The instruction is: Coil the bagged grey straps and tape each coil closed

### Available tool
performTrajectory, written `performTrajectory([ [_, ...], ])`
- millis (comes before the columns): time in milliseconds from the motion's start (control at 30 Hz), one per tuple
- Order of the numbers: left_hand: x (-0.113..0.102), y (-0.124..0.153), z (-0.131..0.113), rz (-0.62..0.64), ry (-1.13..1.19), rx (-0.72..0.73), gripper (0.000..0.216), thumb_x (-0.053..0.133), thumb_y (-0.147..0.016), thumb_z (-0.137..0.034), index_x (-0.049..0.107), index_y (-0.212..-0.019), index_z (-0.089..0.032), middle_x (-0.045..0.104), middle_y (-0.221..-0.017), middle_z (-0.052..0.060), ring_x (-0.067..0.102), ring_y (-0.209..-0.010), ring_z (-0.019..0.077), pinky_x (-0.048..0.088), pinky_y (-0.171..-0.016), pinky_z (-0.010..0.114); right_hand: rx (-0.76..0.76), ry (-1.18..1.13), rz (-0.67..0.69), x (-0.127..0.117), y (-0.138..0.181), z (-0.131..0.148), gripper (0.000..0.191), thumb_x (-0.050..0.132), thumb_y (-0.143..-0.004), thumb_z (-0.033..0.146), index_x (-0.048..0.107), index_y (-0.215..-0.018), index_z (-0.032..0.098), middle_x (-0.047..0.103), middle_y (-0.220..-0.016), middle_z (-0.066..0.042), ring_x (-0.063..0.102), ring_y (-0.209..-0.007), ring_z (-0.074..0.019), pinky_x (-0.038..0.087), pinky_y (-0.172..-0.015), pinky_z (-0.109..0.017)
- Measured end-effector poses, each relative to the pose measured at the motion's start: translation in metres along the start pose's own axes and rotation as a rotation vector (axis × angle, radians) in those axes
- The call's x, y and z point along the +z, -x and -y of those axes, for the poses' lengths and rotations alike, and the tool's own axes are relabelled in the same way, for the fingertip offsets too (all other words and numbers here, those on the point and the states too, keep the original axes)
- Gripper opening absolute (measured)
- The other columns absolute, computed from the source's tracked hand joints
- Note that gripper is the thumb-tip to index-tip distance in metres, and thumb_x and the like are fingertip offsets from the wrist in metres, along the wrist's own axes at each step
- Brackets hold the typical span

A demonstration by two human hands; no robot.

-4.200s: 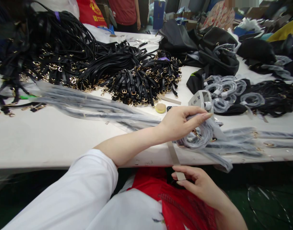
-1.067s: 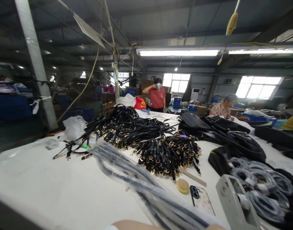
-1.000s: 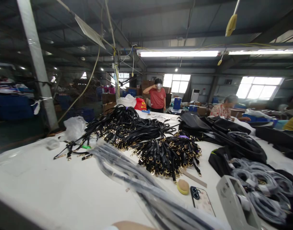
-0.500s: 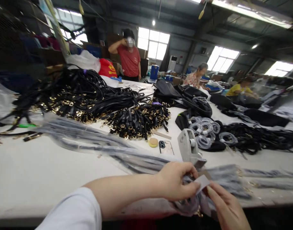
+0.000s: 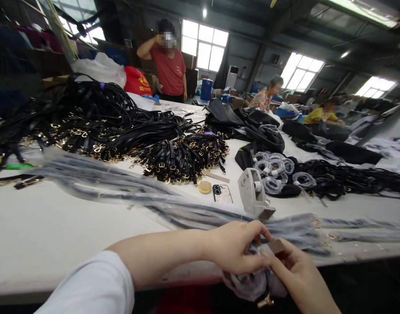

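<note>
My left hand (image 5: 236,249) is closed around a coiled strap wrapped in clear plastic (image 5: 252,283), held at the near edge of the white table (image 5: 49,226). My right hand (image 5: 296,274) pinches a strip of tape (image 5: 275,245) against that bundle, fingers pressed together. A gold clasp (image 5: 264,301) hangs from the bundle's underside. Long plastic-sleeved straps (image 5: 128,192) stretch across the table behind my hands.
A grey tape dispenser (image 5: 254,192), a phone (image 5: 222,193) and a round yellow pad (image 5: 205,187) lie just beyond my hands. Heaps of black straps with gold buckles (image 5: 128,131) fill the left; wrapped coils (image 5: 275,170) and black bags (image 5: 252,126) sit right. Other people stand and sit at the far end.
The view swung up to the ceiling and back down to the table. My right hand, earlier below the table edge with the tape strip, now presses tape on the bundle.
</note>
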State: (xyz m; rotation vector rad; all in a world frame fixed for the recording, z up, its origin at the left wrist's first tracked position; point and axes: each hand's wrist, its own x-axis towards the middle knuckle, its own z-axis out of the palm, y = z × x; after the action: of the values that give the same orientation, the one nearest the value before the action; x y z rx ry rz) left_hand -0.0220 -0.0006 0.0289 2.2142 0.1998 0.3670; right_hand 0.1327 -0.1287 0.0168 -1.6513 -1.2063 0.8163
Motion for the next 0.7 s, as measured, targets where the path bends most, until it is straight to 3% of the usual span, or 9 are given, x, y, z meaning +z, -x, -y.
performTrajectory([
  [133, -0.004, -0.005, 0.012, 0.235, -0.008, -0.122, 0.042, 0.076, -0.071, -0.044, 0.068, -0.104, -0.019, 0.066, -0.078, -0.001, 0.060, -0.069, 0.0145, 0.046, -0.063, 0.022, -0.355, 0.488, -0.064, 0.001, 0.005, -0.002, 0.026, 0.055, -0.094, 0.038, 0.065, -0.076, 0.023, 0.067, -0.068, 0.000, 0.066, -0.061, -0.0162, 0.053, -0.055, -0.021],
  [200, -0.007, -0.007, 0.016, 0.226, 0.097, -0.196, 0.038, 0.075, -0.072, -0.038, 0.071, -0.105, -0.020, 0.065, -0.076, -0.002, 0.060, -0.070, 0.0138, 0.048, -0.067, 0.023, -0.587, 0.652, -0.056, 0.000, 0.007, -0.005, 0.020, 0.049, -0.097, 0.029, 0.068, -0.096, 0.023, 0.073, -0.087, -0.004, 0.071, -0.075, -0.0179, 0.057, -0.065, -0.023],
  [300, -0.012, -0.008, 0.017, 0.104, 0.309, -0.305, 0.046, 0.074, -0.068, -0.025, 0.069, -0.114, -0.019, 0.067, -0.086, -0.002, 0.062, -0.079, 0.0149, 0.051, -0.076, 0.026, -0.803, 0.885, -0.106, 0.001, 0.009, -0.014, 0.040, 0.047, -0.096, 0.022, 0.054, -0.136, 0.018, 0.066, -0.127, -0.012, 0.066, -0.110, -0.0258, 0.056, -0.091, -0.034],
  [400, -0.016, -0.009, 0.014, 0.097, 0.526, -0.368, 0.050, 0.071, -0.064, -0.020, 0.069, -0.114, -0.015, 0.065, -0.082, -0.001, 0.061, -0.074, 0.0144, 0.051, -0.073, 0.026, -0.832, 0.944, -0.141, 0.002, 0.010, -0.022, 0.052, 0.046, -0.095, 0.017, 0.042, -0.146, 0.017, 0.059, -0.137, -0.013, 0.059, -0.122, -0.0291, 0.051, -0.099, -0.042],
  [500, -0.016, -0.009, 0.009, 0.078, 0.741, -0.398, 0.037, 0.065, -0.070, -0.020, 0.072, -0.105, -0.011, 0.065, -0.074, 0.000, 0.059, -0.069, 0.0133, 0.050, -0.072, 0.026, -0.787, 0.800, -0.148, -0.001, 0.009, -0.021, 0.047, 0.045, -0.094, 0.014, 0.049, -0.140, 0.020, 0.059, -0.135, -0.012, 0.058, -0.123, -0.0279, 0.051, -0.101, -0.042],
  [600, -0.014, -0.009, 0.006, 0.035, 0.754, -0.423, 0.035, 0.065, -0.068, -0.018, 0.073, -0.102, -0.012, 0.065, -0.072, -0.001, 0.057, -0.067, 0.0118, 0.048, -0.069, 0.024, -0.706, 0.664, -0.076, -0.008, 0.003, -0.010, 0.039, 0.043, -0.095, 0.014, 0.057, -0.130, 0.022, 0.062, -0.128, -0.011, 0.060, -0.118, -0.0249, 0.055, -0.095, -0.037],
  [700, -0.013, -0.008, 0.005, -0.027, 0.812, -0.438, 0.032, 0.063, -0.065, -0.015, 0.075, -0.094, -0.012, 0.064, -0.070, -0.002, 0.055, -0.067, 0.0111, 0.047, -0.068, 0.021, -0.714, 0.687, -0.024, -0.013, -0.004, 0.003, 0.038, 0.045, -0.093, 0.015, 0.058, -0.128, 0.023, 0.065, -0.122, -0.010, 0.063, -0.113, -0.0236, 0.056, -0.092, -0.034],
])
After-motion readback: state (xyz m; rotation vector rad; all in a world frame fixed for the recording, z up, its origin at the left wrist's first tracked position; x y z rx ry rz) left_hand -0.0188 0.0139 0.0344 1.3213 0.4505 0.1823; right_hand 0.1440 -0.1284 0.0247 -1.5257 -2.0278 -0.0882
